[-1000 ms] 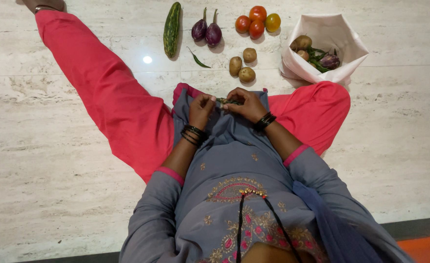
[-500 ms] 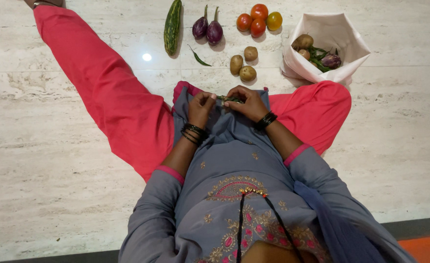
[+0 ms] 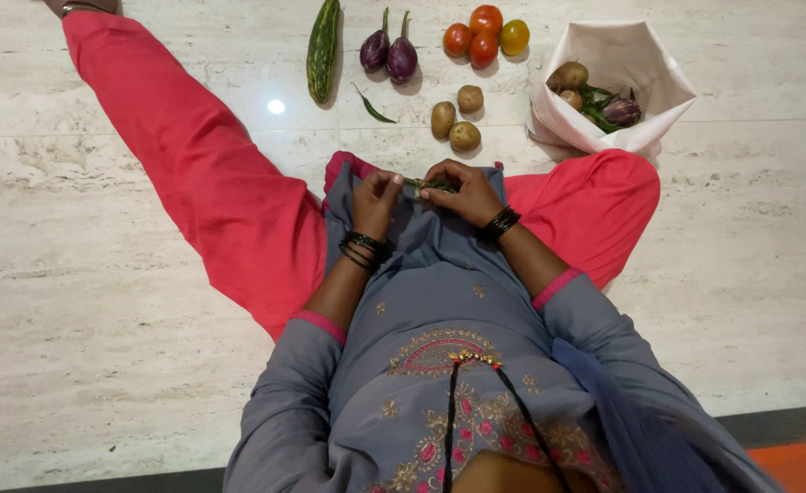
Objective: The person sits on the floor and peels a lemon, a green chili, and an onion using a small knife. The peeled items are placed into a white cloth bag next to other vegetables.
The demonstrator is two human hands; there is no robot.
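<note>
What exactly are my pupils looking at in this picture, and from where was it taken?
There is no machine here: a camera worn on a person's head looks down at their own lap as they sit on a pale marble floor. The left hand and right hand together hold small green pods in a fingertip grip over the grey tunic. On the floor ahead lie a long green striped cucumber, two purple brinjals, four red and yellow tomatoes, three brown potatoes, one green chilli and an open white cloth bag with more vegetables inside.
</note>
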